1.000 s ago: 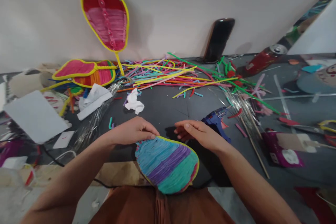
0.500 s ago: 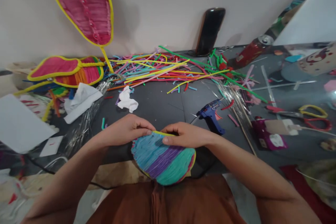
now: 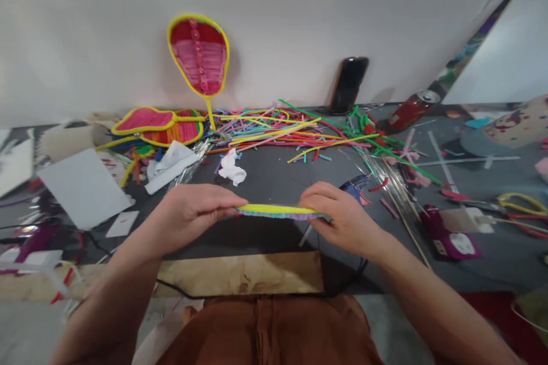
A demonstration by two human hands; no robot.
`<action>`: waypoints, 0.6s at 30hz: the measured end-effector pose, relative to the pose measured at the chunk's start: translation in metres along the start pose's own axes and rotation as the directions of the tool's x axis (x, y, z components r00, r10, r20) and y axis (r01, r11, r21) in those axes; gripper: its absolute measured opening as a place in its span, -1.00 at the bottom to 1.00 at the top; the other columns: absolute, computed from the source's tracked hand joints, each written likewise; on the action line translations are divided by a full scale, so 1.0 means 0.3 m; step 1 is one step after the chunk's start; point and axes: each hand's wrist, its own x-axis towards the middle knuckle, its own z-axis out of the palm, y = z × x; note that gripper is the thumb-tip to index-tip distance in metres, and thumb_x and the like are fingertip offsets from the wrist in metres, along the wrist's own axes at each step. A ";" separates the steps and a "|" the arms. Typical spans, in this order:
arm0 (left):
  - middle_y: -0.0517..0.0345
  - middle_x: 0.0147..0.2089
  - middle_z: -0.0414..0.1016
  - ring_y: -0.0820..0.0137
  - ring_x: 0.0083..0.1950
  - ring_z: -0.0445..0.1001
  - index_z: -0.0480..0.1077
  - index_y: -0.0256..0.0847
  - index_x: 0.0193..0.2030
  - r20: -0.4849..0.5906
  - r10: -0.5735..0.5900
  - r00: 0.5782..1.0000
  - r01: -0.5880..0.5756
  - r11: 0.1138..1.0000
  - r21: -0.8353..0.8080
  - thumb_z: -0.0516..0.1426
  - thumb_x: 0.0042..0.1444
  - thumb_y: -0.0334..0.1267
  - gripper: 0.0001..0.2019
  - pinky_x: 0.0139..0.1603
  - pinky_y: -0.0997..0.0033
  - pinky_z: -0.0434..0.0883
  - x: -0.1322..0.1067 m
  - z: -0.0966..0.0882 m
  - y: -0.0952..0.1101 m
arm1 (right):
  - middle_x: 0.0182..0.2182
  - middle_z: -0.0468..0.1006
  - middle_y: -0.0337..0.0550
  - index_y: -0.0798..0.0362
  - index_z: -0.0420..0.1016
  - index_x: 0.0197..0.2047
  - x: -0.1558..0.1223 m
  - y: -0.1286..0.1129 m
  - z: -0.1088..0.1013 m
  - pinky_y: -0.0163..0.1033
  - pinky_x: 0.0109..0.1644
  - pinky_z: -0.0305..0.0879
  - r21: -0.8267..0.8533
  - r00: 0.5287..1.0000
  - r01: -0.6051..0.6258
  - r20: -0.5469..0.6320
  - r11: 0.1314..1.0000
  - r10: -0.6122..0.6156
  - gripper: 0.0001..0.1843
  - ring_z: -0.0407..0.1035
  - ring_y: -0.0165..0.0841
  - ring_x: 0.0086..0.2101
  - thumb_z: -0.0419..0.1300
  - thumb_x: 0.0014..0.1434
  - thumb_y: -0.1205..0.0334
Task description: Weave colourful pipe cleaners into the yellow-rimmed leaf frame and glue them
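Between my hands is a flat pipe-cleaner fan piece (image 3: 274, 210), turned edge-on so that its yellow rim faces me; blue and purple show just below the rim, and its broad face is hidden. My left hand (image 3: 194, 214) pinches the left end between thumb and fingers. At the other end my right hand (image 3: 336, 217) grips the piece the same way. Just behind my right hand, and partly covered by it, lies a blue glue gun (image 3: 354, 185). A crumpled white tissue (image 3: 232, 168) rests on the dark table beyond the piece.
A finished-looking pink and red fan (image 3: 201, 60) leans on the wall, beside more yellow-edged fans (image 3: 158, 124). Loose pipe cleaners (image 3: 269, 131) spread along the back. A phone (image 3: 350, 85), a drink can (image 3: 413, 111), scissors (image 3: 483, 205) and a purple power strip (image 3: 449, 236) stand or lie around.
The fan piece has tipped from showing its striped blue, purple and green face to edge-on. My right hand has moved right to its end, and the head view has shifted.
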 end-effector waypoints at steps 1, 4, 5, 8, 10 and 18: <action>0.15 -0.24 0.64 0.42 -0.25 0.59 0.55 -0.05 -0.14 -0.047 0.111 0.993 -0.107 0.991 0.086 0.08 0.21 -0.32 -0.78 -0.17 0.53 0.50 -0.023 0.007 0.017 | -0.28 0.54 -0.09 0.04 0.52 -0.22 -0.006 -0.005 0.002 -0.19 -0.14 0.34 -0.116 0.993 0.087 -0.068 0.989 -0.095 -0.76 0.37 -0.32 -0.24 0.05 0.18 0.43; 0.14 -0.16 0.64 0.40 -0.12 0.58 0.48 -0.08 -0.02 -0.084 0.347 0.934 -0.308 0.903 0.299 0.06 0.23 -0.39 -0.74 0.03 0.39 0.47 -0.099 0.071 0.042 | -0.31 0.55 -0.12 -0.03 0.54 -0.24 -0.042 0.007 0.038 -0.18 -0.15 0.35 -0.340 0.956 0.165 -0.174 0.926 -0.235 -0.70 0.36 -0.33 -0.26 0.03 0.18 0.47; 0.14 -0.13 0.63 0.40 -0.10 0.58 0.46 -0.08 0.01 -0.071 0.375 0.924 -0.330 0.880 0.342 0.04 0.25 -0.38 -0.74 0.04 0.38 0.47 -0.125 0.104 0.042 | -0.31 0.56 -0.13 -0.04 0.54 -0.24 -0.060 0.016 0.059 -0.18 -0.14 0.36 -0.373 0.952 0.162 -0.183 0.914 -0.244 -0.70 0.37 -0.33 -0.26 0.04 0.18 0.47; 0.13 -0.13 0.63 0.41 -0.10 0.57 0.43 -0.12 0.04 -0.057 0.397 0.916 -0.342 0.846 0.409 0.01 0.27 -0.43 -0.71 0.04 0.37 0.48 -0.210 0.217 0.030 | -0.30 0.57 -0.13 -0.06 0.55 -0.23 -0.126 0.046 0.132 -0.17 -0.11 0.36 -0.404 0.963 0.150 -0.148 0.902 -0.226 -0.71 0.38 -0.32 -0.22 0.06 0.19 0.45; 0.13 -0.13 0.62 0.41 -0.10 0.57 0.42 -0.13 0.05 -0.046 0.402 0.914 -0.349 0.841 0.412 0.03 0.25 -0.44 -0.71 0.05 0.37 0.47 -0.265 0.286 0.018 | -0.26 0.58 -0.11 -0.05 0.55 -0.19 -0.173 0.061 0.172 -0.14 -0.08 0.36 -0.401 0.976 0.151 -0.086 0.903 -0.201 -0.68 0.38 -0.30 -0.19 0.06 0.16 0.47; 0.09 -0.10 0.61 0.39 -0.09 0.55 0.41 -0.12 0.04 -0.066 0.337 0.939 -0.303 0.904 0.302 0.04 0.23 -0.47 -0.69 0.05 0.32 0.46 -0.370 0.430 -0.017 | 0.06 0.43 0.05 0.02 0.35 0.17 -0.322 0.015 0.196 0.14 0.14 0.27 -0.325 0.994 -0.001 0.106 0.946 0.037 -0.45 0.17 -0.06 0.13 0.27 0.09 0.21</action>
